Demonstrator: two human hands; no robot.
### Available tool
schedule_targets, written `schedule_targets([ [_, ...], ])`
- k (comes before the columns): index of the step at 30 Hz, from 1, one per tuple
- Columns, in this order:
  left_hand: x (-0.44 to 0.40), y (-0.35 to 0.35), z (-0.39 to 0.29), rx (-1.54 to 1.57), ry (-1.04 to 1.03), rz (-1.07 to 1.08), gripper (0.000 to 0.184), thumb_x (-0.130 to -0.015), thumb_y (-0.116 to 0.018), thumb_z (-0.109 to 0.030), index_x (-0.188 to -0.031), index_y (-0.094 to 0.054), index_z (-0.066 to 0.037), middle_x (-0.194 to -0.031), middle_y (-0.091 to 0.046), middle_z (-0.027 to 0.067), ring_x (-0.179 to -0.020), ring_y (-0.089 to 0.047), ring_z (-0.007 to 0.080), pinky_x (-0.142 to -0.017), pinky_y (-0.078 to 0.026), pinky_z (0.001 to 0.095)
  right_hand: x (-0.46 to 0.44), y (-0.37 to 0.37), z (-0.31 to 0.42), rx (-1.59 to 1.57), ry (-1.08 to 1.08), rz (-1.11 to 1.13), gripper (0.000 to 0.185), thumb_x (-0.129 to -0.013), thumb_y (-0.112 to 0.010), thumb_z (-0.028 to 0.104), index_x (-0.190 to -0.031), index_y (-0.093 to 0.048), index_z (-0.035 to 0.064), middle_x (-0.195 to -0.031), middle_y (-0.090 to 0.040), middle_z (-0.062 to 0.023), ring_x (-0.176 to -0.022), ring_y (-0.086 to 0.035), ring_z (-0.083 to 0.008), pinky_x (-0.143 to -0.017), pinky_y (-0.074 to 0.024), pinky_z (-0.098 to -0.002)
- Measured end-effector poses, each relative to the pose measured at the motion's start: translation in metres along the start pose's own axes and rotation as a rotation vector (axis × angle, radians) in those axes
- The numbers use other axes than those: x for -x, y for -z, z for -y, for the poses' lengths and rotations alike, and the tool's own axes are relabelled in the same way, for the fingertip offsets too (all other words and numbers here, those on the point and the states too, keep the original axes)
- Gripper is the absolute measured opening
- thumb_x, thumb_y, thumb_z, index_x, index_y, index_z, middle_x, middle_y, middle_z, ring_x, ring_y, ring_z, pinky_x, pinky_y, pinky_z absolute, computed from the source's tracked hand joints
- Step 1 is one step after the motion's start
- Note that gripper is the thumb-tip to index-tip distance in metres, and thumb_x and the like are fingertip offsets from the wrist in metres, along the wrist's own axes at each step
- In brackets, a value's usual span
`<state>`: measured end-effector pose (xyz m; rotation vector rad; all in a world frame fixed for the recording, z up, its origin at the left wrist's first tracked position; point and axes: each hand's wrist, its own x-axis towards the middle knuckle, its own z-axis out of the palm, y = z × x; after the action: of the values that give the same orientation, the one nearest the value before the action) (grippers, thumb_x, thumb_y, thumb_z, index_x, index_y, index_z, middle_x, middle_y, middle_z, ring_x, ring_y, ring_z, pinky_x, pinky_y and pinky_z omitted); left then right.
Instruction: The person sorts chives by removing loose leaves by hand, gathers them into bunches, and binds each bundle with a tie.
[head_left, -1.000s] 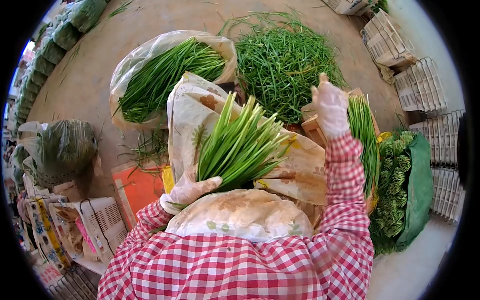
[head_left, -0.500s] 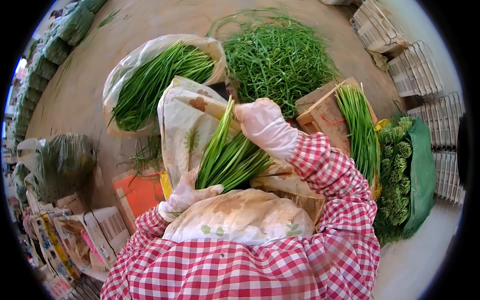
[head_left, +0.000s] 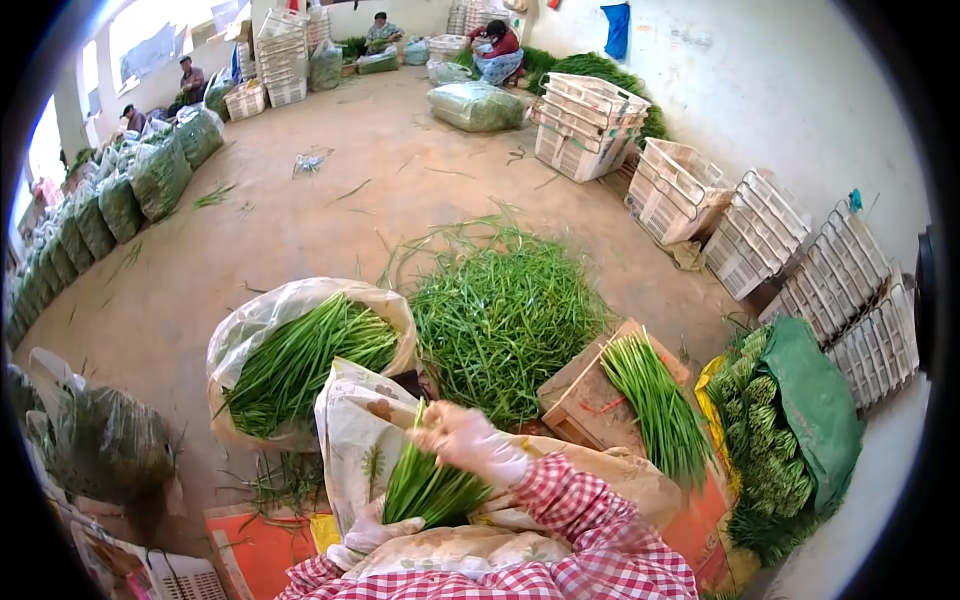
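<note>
1. The right hand (head_left: 472,442) in a whitish translucent glove is covering the upper ends of the central bunch of slender green stalks (head_left: 428,494), instead of reaching out by the brown wooden box (head_left: 572,402).
2. The head view is pointing higher, now showing a bent-over person in a red top (head_left: 505,42) and a large, filled, translucent plastic bag (head_left: 476,107).

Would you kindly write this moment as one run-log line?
left hand: holding green bundle | right hand: at bundle's upper end, grip unclear | wooden box: green stalks on top | leaf pile: on floor
</note>
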<state>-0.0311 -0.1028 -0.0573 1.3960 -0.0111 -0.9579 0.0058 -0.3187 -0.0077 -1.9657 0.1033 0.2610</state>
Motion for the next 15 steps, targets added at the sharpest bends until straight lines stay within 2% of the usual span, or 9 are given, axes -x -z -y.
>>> schedule_targets([
  [3,0.003,-0.001,0.0,0.043,-0.038,0.011,0.048,-0.077,-0.07,-0.003,-0.121,-0.05,-0.001,-0.107,-0.061,0.0067,-0.092,-0.058,0.0132,-0.083,-0.048,0.0269,-0.007,-0.023,-0.011,0.194,0.237,-0.154,0.052,-0.084,-0.06,0.041,-0.111,-0.048,-0.0017,-0.061,-0.063,-0.0089,-0.061,-0.063,-0.0195,-0.059,-0.0478,-0.0315],
  [6,-0.001,0.007,0.012,-0.024,-0.063,0.037,0.047,-0.077,-0.069,-0.002,-0.121,-0.05,-0.002,-0.107,-0.061,0.0072,-0.091,-0.059,0.0136,-0.082,-0.049,0.0277,-0.015,-0.035,-0.019,0.187,0.202,-0.155,0.055,-0.084,-0.06,0.031,-0.12,-0.04,-0.0038,-0.066,-0.062,-0.0128,-0.061,-0.062,-0.0246,-0.057,-0.0463,-0.0352],
  [7,-0.003,0.009,0.015,-0.006,-0.061,0.035,0.047,-0.077,-0.069,-0.003,-0.121,-0.05,-0.002,-0.107,-0.062,0.0075,-0.091,-0.059,0.0138,-0.081,-0.049,0.0282,-0.013,-0.035,-0.014,0.208,0.233,-0.179,0.056,-0.083,-0.061,0.026,-0.124,-0.037,-0.0041,-0.068,-0.061,-0.0136,-0.058,-0.059,-0.0237,-0.055,-0.0453,-0.0354],
  [8,-0.005,0.011,0.019,0.015,-0.057,0.028,0.047,-0.077,-0.069,-0.003,-0.12,-0.05,-0.001,-0.106,-0.062,0.0077,-0.09,-0.06,0.014,-0.081,-0.049,0.0287,-0.011,-0.032,-0.009,0.097,0.13,-0.102,0.058,-0.083,-0.062,0.022,-0.127,-0.035,-0.0042,-0.066,-0.06,-0.0135,-0.057,-0.058,-0.0216,-0.054,-0.0449,-0.0342],
  [11,-0.005,0.01,0.017,0.023,-0.039,0.008,0.045,-0.077,-0.07,-0.005,-0.118,-0.052,0.0,-0.104,-0.062,0.0082,-0.09,-0.06,0.0142,-0.081,-0.049,0.0294,-0.009,-0.023,-0.006,0.044,0.156,-0.081,0.058,-0.083,-0.062,0.02,-0.128,-0.035,-0.0049,-0.064,-0.058,-0.0121,-0.057,-0.056,-0.0197,-0.054,-0.0446,-0.0331],
  [12,-0.005,0.008,0.015,0.031,-0.014,-0.02,0.044,-0.077,-0.07,-0.006,-0.117,-0.053,0.0,-0.104,-0.063,0.0082,-0.09,-0.06,0.0141,-0.08,-0.049,0.0294,-0.006,-0.015,0.002,0.012,0.116,-0.009,0.051,-0.083,-0.061,0.019,-0.124,-0.041,-0.0044,-0.066,-0.059,-0.0129,-0.058,-0.057,-0.0204,-0.055,-0.0453,-0.0332],
  [13,-0.009,0.016,0.025,0.06,-0.074,0.002,0.04,-0.081,-0.067,-0.014,-0.117,-0.053,-0.001,-0.103,-0.063,0.008,-0.088,-0.06,0.0146,-0.079,-0.049,0.0282,-0.004,-0.01,0.006,-0.023,0.075,0.06,0.044,-0.083,-0.06,0.017,-0.12,-0.047,-0.0038,-0.067,-0.06,-0.0136,-0.059,-0.058,-0.0211,-0.056,-0.046,-0.0334],
  [14,-0.034,0.042,0.069,0.024,-0.154,0.0,0.037,-0.084,-0.063,-0.016,-0.116,-0.054,-0.001,-0.103,-0.062,0.0073,-0.088,-0.059,0.014,-0.079,-0.048,0.0279,-0.016,-0.013,-0.01,-0.021,0.075,0.049,0.044,-0.083,-0.06,0.017,-0.12,-0.047,-0.0038,-0.067,-0.06,-0.0136,-0.059,-0.058,-0.0211,-0.056,-0.046,-0.0334],
  [15,-0.058,0.069,0.112,-0.011,-0.235,-0.004,0.033,-0.086,-0.059,-0.018,-0.115,-0.054,-0.002,-0.103,-0.062,0.0066,-0.087,-0.058,0.0135,-0.078,-0.048,0.0276,-0.037,-0.02,-0.04,0.098,0.254,0.004,0.036,-0.083,-0.058,0.015,-0.114,-0.053,-0.0024,-0.072,-0.062,-0.0143,-0.063,-0.06,-0.022,-0.059,-0.0471,-0.0332],
])
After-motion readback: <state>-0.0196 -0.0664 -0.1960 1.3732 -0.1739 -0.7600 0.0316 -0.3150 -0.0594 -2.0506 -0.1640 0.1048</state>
